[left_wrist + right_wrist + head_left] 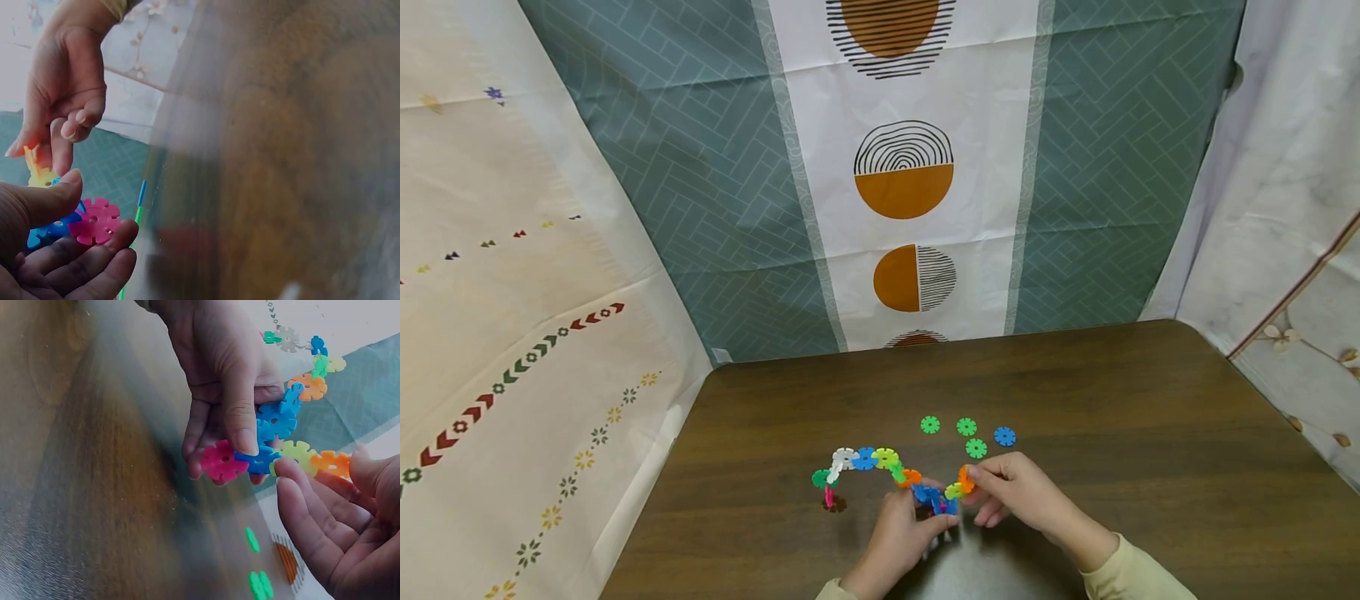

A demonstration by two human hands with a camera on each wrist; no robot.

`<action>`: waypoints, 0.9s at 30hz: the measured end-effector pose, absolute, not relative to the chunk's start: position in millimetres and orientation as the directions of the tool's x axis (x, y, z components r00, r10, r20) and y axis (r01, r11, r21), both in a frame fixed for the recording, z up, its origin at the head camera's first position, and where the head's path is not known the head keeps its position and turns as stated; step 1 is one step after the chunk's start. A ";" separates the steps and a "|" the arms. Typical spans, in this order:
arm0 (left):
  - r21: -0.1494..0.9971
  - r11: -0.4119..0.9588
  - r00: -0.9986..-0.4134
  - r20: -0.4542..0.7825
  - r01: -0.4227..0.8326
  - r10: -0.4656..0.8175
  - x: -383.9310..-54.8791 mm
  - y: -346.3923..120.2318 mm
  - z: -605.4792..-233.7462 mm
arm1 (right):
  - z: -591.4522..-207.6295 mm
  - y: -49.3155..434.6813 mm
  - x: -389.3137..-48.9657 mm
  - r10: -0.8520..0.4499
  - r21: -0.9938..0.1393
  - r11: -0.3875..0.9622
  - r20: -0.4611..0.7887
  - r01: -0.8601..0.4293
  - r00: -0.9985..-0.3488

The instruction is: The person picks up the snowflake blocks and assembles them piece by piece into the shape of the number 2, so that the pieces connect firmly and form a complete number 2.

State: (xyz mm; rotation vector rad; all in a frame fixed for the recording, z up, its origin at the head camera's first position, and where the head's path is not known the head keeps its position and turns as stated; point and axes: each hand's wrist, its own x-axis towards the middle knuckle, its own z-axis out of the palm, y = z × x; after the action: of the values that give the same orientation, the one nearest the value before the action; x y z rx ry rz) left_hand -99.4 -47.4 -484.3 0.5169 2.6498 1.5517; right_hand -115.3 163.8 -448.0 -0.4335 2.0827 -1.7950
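Cloth-hung room, brown table (760,550), crooked chain (898,472) of notched discs

On the left hangs a cream cloth (535,250) with rows of small coloured motifs; at the far side, a grey-green cloth (700,167) with a white middle band bearing orange and black circles; on the right, a pale cloth (1277,167) with a printed flower branch.

The chain lies over the near middle of the table. At its left end are a dark green disc (820,478) and, below it, a pink one (829,497). Next come two white discs (845,457), a blue disc (865,459), a lime disc (886,457), a bright green piece and an orange disc (913,477).

Then the left hand (904,527) has its grip on the blue discs (278,422), thumb pressed over one of them, fingers beneath; a second pink disc (224,460) juts out beside the thumb tip. To the right, a yellow-green disc (297,455) meets the blue; whether it is slotted in, I cannot tell. It adjoins an orange end disc (334,464), which the right hand (1018,492) pinches between thumb and finger.

Farther off lie three loose green discs (966,427), well apart from the chain, and rightmost a loose blue disc (1004,437). Both sleeves (1131,571) are pale yellow.
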 end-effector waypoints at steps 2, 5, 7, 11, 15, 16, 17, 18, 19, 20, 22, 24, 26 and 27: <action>0.840 0.462 -0.941 0.152 0.284 0.301 -99.2 -46.9 -484.8 | -449.0 164.1 -115.0 -0.459 -0.991 0.134 -0.082 0.022 -0.884; 0.832 0.474 -0.941 0.157 0.290 0.301 -98.7 -46.1 -485.4 | -448.8 164.0 -114.3 -0.460 -0.990 0.135 -0.103 0.045 -0.882; 0.833 0.472 -0.941 0.156 0.289 0.301 -98.3 -45.5 -485.3 | -448.1 163.5 -113.8 -0.453 -0.988 0.144 -0.115 0.055 -0.884; 0.841 0.463 -0.942 0.148 0.280 0.302 -97.3 -44.7 -483.7 | -447.6 162.0 -112.7 -0.449 -0.986 0.147 -0.134 0.074 -0.884; 0.851 0.456 -0.944 0.125 0.260 0.305 -96.0 -44.4 -482.0 | -448.6 160.9 -111.6 -0.452 -0.985 0.139 -0.158 0.106 -0.878; 0.854 0.454 -0.944 0.121 0.256 0.306 -95.7 -44.4 -481.7 | -448.9 160.8 -111.4 -0.452 -0.984 0.137 -0.162 0.111 -0.877; 0.855 0.453 -0.944 0.117 0.253 0.307 -95.6 -44.3 -481.5 | -449.1 160.8 -111.2 -0.451 -0.984 0.135 -0.163 0.114 -0.877; 0.858 0.449 -0.945 0.112 0.248 0.308 -95.5 -44.2 -481.3 | -449.4 160.8 -111.2 -0.450 -0.984 0.133 -0.163 0.115 -0.878; 0.858 0.450 -0.945 0.111 0.247 0.307 -95.4 -44.0 -481.3 | -449.6 160.9 -111.2 -0.449 -0.985 0.130 -0.162 0.115 -0.879; 0.860 0.450 -0.946 0.107 0.243 0.306 -95.3 -43.8 -481.2 | -449.9 160.9 -111.2 -0.449 -0.985 0.127 -0.161 0.115 -0.879; 0.861 0.450 -0.948 0.103 0.237 0.302 -95.2 -43.6 -481.3 | -450.4 161.0 -111.3 -0.450 -0.986 0.122 -0.158 0.115 -0.879; 0.866 0.447 -0.950 0.091 0.224 0.299 -95.1 -43.5 -481.6 | -450.9 160.8 -111.2 -0.452 -0.986 0.120 -0.157 0.114 -0.878; 0.866 0.450 -0.951 0.085 0.218 0.298 -95.1 -43.5 -481.9 | -451.4 160.5 -111.0 -0.453 -0.986 0.118 -0.156 0.115 -0.878; 0.862 0.457 -0.951 0.084 0.219 0.296 -95.3 -43.7 -481.8 | -451.6 160.3 -110.9 -0.453 -0.986 0.117 -0.157 0.116 -0.877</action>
State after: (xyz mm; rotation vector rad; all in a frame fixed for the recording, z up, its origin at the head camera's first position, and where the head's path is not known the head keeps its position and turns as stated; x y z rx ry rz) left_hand -95.3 -43.7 -481.8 0.4630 2.6145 1.5292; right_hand -110.9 160.3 -451.6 -0.3259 1.9799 -1.8106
